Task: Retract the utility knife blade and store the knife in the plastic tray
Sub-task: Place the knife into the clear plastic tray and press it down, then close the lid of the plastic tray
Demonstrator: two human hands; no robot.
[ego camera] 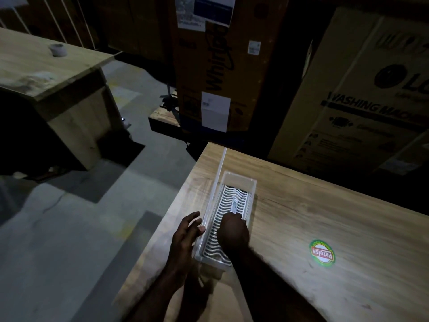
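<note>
Reaching down into the clear plastic tray point(251, 182), the right hand point(232, 231) has its fingers closed around the near end of the utility knife point(234, 206). The far end of the knife lies along the wavy ribbed floor of the tray and points away from the person. Whether the blade is out or pulled in cannot be told, because the light is weak and the tip is small. The left hand point(185, 235) is loose, with the fingers spread, and grasps nothing; its fingertips point(201, 228) rest against the left wall of the tray. The tray stands on a wooden table point(325, 219) near its left edge. A round sticker point(322, 253) with a red and green label is on the table, well apart to the right.
</note>
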